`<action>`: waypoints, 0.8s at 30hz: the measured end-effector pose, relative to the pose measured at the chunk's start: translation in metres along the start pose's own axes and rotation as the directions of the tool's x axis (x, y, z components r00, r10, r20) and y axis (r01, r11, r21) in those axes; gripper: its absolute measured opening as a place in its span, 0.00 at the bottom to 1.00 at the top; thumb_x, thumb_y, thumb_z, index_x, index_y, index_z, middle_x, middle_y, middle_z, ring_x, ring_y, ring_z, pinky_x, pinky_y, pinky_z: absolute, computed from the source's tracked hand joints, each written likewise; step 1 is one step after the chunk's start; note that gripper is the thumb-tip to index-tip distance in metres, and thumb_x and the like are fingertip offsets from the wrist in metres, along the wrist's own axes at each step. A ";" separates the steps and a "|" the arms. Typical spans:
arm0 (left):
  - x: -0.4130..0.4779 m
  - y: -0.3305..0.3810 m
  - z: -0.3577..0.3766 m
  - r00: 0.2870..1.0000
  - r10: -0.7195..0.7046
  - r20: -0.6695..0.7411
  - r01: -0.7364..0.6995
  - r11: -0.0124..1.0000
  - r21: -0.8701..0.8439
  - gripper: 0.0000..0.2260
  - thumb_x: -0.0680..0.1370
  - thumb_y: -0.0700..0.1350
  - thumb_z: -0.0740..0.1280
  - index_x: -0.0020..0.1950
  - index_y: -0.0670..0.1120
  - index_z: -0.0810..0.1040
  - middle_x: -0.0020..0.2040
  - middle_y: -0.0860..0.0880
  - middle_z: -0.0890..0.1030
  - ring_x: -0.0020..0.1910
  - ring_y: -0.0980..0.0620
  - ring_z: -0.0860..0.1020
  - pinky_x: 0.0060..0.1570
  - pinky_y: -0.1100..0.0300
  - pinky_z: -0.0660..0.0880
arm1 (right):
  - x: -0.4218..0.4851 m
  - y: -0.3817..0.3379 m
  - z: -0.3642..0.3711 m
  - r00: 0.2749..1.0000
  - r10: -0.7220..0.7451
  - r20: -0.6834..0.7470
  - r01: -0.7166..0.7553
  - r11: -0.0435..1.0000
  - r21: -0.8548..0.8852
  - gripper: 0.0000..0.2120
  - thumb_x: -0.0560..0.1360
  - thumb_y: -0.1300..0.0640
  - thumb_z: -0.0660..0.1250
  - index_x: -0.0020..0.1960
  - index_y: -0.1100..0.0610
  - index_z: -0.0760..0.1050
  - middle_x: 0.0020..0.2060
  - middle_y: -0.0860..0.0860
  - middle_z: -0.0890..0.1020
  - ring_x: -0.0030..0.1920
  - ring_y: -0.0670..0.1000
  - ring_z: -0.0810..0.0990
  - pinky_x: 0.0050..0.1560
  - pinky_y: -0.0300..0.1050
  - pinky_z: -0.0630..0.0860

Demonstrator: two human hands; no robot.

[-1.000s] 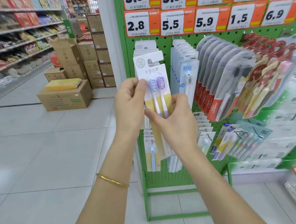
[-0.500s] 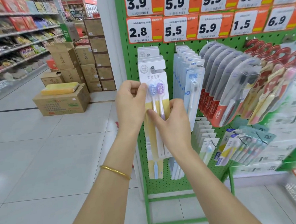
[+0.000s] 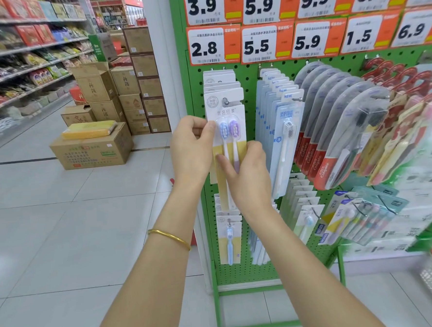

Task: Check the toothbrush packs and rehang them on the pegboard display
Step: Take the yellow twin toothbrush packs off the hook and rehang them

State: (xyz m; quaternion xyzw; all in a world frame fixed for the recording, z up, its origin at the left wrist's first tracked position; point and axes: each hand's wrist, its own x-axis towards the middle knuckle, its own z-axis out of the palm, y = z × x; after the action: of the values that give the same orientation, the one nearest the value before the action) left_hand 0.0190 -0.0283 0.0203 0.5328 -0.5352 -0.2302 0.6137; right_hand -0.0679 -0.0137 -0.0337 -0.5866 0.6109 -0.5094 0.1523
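Observation:
A white and yellow toothbrush pack (image 3: 228,117) with a blue and a purple brush hangs at the front of the leftmost peg (image 3: 226,102) on the green pegboard (image 3: 248,75). The peg's tip pokes through the pack's hang hole. My left hand (image 3: 192,149) pinches the pack's left edge beside the brush heads. My right hand (image 3: 247,171) holds the pack lower down, thumb across its front, covering the pack's lower half. Several like packs hang behind it.
More toothbrush packs fill pegs to the right, among them blue-white packs (image 3: 284,134) and red Colgate packs (image 3: 334,136). Price tags (image 3: 214,46) line the top. Cardboard boxes (image 3: 92,149) stand on the tiled aisle floor at left, beside stocked shelves (image 3: 21,61).
The pack went from held in front of the display onto the leftmost peg, the peg tip now through its hole. Both hands rose with it and kept their grip.

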 end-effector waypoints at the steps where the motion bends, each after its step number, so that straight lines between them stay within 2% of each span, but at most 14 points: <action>1: 0.000 -0.001 0.000 1.000 0.002 0.001 -0.002 1.000 -0.002 0.04 0.78 0.43 0.66 0.43 0.48 0.75 0.37 0.56 0.75 0.35 0.60 0.73 0.40 0.65 0.73 | 0.000 0.001 0.000 1.000 -0.006 0.002 0.006 1.000 -0.027 0.20 0.75 0.43 0.64 0.53 0.58 0.64 0.49 0.53 0.73 0.46 0.55 0.77 0.42 0.55 0.76; 5: 0.000 -0.003 -0.001 1.000 0.008 0.001 -0.008 1.000 -0.016 0.05 0.78 0.43 0.66 0.42 0.49 0.75 0.37 0.57 0.76 0.35 0.62 0.73 0.44 0.60 0.76 | 0.000 0.004 -0.004 0.998 -0.055 -0.007 0.053 0.980 -0.190 0.21 0.76 0.42 0.63 0.54 0.59 0.65 0.49 0.54 0.72 0.48 0.57 0.75 0.40 0.52 0.73; 9: 0.000 -0.004 -0.002 1.000 -0.015 -0.001 0.015 0.998 -0.062 0.05 0.77 0.42 0.67 0.42 0.49 0.75 0.38 0.56 0.77 0.38 0.60 0.75 0.48 0.52 0.79 | -0.002 0.001 -0.008 0.991 -0.126 -0.041 0.115 0.971 -0.212 0.24 0.76 0.44 0.64 0.62 0.61 0.66 0.54 0.55 0.72 0.53 0.56 0.73 0.44 0.49 0.71; 14: 0.000 -0.004 -0.005 1.000 -0.019 0.014 0.020 0.997 -0.074 0.04 0.77 0.42 0.68 0.44 0.50 0.76 0.41 0.55 0.78 0.40 0.60 0.76 0.49 0.52 0.79 | -0.004 -0.008 -0.014 0.950 -0.258 -0.174 0.218 0.951 -0.221 0.23 0.76 0.50 0.66 0.64 0.63 0.67 0.57 0.57 0.74 0.56 0.58 0.72 0.49 0.50 0.72; 19: 0.013 -0.003 -0.015 0.997 0.002 -0.076 -0.011 0.994 -0.110 0.07 0.75 0.38 0.66 0.45 0.51 0.76 0.43 0.53 0.79 0.41 0.59 0.76 0.51 0.51 0.79 | 0.001 -0.017 -0.018 0.919 -0.317 -0.232 0.276 0.941 -0.194 0.19 0.75 0.53 0.65 0.61 0.63 0.70 0.54 0.57 0.75 0.53 0.57 0.73 0.47 0.53 0.74; 22: 0.038 -0.002 -0.018 0.991 0.060 -0.120 -0.068 0.996 -0.064 0.10 0.76 0.36 0.62 0.46 0.51 0.76 0.42 0.55 0.78 0.42 0.58 0.76 0.53 0.50 0.78 | 0.006 -0.022 -0.021 0.908 -0.335 -0.253 0.290 0.936 -0.197 0.13 0.76 0.53 0.64 0.56 0.61 0.72 0.51 0.56 0.75 0.49 0.56 0.73 0.44 0.53 0.73; 24: 0.058 0.000 -0.016 0.989 0.115 -0.090 -0.115 0.993 -0.002 0.10 0.77 0.36 0.61 0.50 0.49 0.78 0.42 0.57 0.77 0.42 0.59 0.75 0.54 0.51 0.78 | 0.008 -0.022 -0.022 0.907 -0.336 -0.253 0.291 0.936 -0.199 0.11 0.76 0.53 0.63 0.53 0.60 0.72 0.49 0.54 0.75 0.48 0.54 0.72 0.43 0.53 0.73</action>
State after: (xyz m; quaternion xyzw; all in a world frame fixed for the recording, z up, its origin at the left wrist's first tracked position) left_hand 0.0517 -0.0711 0.0468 0.5085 -0.5362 -0.1724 0.6513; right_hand -0.0748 -0.0066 -0.0028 -0.6086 0.5622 -0.5559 -0.0672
